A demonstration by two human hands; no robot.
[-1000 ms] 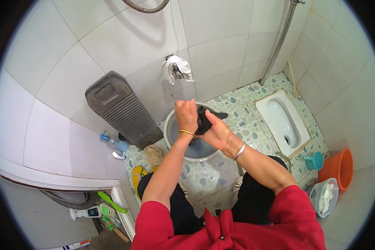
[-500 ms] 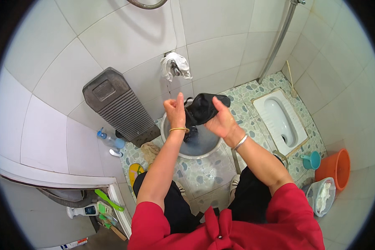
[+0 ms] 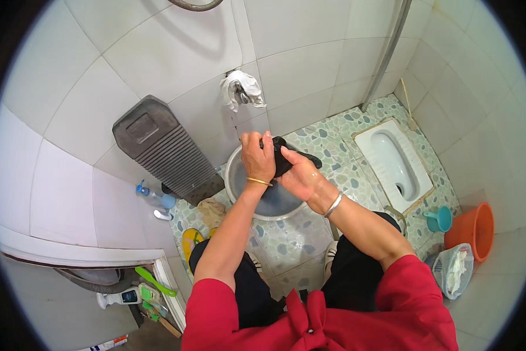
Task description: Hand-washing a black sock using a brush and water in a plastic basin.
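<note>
A bunched black cloth item is held between my hands above a round metal basin. My left hand is closed on its left side, the thumb pointing up. My right hand grips the other side, palm turned up and thumb over the top. Part of the cloth sticks out to the right past my right fingers, and its exact kind is not clear. Below it, cloudy greyish water stands in the basin. The fingertips of both hands are partly hidden.
A dark ridged washboard leans on the tiled wall, left of a tap draped with white cloth. A tan rag and yellow slipper lie left. To the right are a squat toilet, teal dipper and orange bucket.
My hands have come closer together, and the black cloth, spread wider before, is now bunched between them. My left hand has moved right and turned over it.
</note>
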